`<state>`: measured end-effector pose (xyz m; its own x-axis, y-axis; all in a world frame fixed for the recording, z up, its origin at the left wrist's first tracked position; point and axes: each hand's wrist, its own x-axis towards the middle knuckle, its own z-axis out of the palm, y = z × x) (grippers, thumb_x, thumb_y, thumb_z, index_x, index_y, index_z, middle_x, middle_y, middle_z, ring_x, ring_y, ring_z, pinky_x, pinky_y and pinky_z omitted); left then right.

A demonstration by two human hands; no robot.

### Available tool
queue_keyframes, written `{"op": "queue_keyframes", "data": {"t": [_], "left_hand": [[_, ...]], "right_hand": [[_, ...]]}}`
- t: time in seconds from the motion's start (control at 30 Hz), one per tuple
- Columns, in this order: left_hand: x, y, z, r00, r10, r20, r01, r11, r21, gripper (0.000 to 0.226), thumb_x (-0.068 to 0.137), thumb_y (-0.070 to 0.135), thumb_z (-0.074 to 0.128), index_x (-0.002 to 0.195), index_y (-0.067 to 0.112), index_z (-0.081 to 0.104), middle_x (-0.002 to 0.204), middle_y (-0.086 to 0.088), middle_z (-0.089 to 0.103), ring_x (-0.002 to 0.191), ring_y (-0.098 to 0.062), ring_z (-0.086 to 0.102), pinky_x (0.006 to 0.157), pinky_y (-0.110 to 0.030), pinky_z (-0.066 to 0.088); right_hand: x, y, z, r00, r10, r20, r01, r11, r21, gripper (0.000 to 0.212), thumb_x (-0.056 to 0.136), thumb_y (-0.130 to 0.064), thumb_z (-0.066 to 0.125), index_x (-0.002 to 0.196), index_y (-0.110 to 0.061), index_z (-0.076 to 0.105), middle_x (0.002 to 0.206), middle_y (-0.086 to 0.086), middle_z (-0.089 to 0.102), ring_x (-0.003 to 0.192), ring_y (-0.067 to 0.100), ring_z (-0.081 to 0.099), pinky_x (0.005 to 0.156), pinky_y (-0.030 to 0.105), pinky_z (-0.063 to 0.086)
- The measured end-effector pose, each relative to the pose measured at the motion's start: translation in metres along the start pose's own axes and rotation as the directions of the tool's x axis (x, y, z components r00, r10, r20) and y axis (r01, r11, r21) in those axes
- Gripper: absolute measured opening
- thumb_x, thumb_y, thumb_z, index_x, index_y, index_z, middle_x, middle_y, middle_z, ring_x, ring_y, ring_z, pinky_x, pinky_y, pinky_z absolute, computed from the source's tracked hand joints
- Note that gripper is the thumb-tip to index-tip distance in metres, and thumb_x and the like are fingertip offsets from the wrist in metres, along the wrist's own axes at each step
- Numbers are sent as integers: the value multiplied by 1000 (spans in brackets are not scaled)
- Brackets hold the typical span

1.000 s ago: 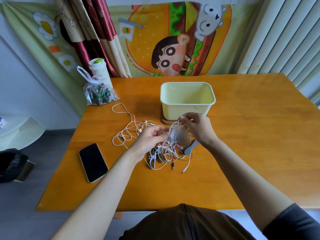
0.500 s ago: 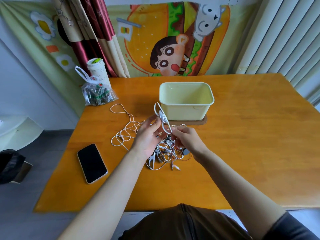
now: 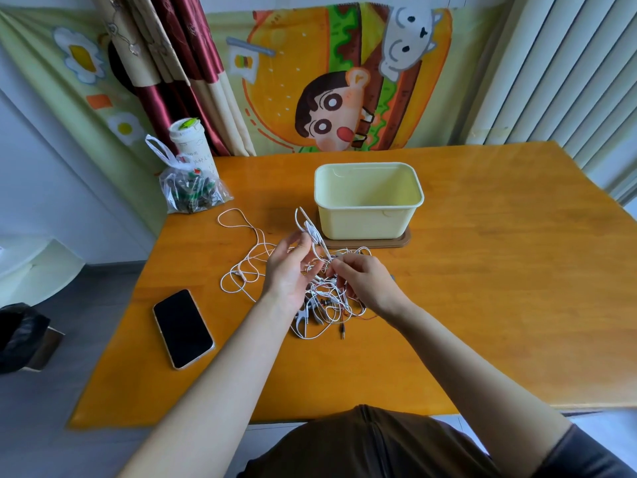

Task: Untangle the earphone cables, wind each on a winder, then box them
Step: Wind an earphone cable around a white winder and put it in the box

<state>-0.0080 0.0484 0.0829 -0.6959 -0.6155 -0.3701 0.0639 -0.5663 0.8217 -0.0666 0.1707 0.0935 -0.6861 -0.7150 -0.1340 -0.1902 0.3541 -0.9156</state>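
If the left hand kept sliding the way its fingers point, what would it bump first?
Probably the pale yellow box. The left hand, pinching a raised loop of earphone cable, points toward the box's near left corner. Depth is unclear, so it might slip past.

No legible txt/labels anywhere; print on the white cup [image 3: 191,146] too small & blurred to read.

Home room: cartoon wall cloth [image 3: 344,81], curtain [image 3: 172,63], wooden table [image 3: 482,270].
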Motion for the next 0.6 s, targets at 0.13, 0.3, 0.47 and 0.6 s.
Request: {"op": "queue_keyframes", "data": {"t": [0.13, 0.3, 0.47, 0.6], "left_hand": [[3, -7, -8, 973, 233, 9, -216, 888, 406, 14, 90, 10, 63, 103, 14, 64, 88, -8, 66, 81, -19, 62, 67, -24, 52], [5, -7, -21, 910, 318, 266, -403, 527, 748, 8, 84, 21, 70, 91, 21, 66, 84, 0, 67, 80, -16, 64, 66, -19, 51], [0, -6, -19, 906, 204, 370, -415, 593, 690, 18, 86, 14, 68, 90, 30, 65, 88, -5, 67, 87, -24, 64, 79, -38, 54], [-2, -2, -18, 901, 148, 408, -400, 648, 649, 18, 88, 8, 64, 97, 23, 65, 90, -9, 67, 85, -22, 65, 73, -27, 55]], "right_hand": [[1, -4, -5, 997, -72, -30, 68, 991, -116, 29, 96, -21, 48, 75, -16, 67, 56, -7, 52, 45, 4, 39, 46, 18, 30], [8, -5, -18, 979, -200, -46, 178, 940, -292, 29, 95, -22, 47, 71, -23, 63, 62, 8, 60, 51, 13, 42, 50, 31, 33], [14, -5, -34, 965, -240, -105, 191, 918, -348, 26, 95, -15, 50, 75, -16, 65, 63, -4, 56, 54, 17, 50, 52, 23, 37], [17, 0, -35, 945, -272, -182, 193, 912, -361, 22, 93, -16, 53, 80, -12, 70, 77, -1, 60, 65, 9, 51, 58, 15, 36]]}}
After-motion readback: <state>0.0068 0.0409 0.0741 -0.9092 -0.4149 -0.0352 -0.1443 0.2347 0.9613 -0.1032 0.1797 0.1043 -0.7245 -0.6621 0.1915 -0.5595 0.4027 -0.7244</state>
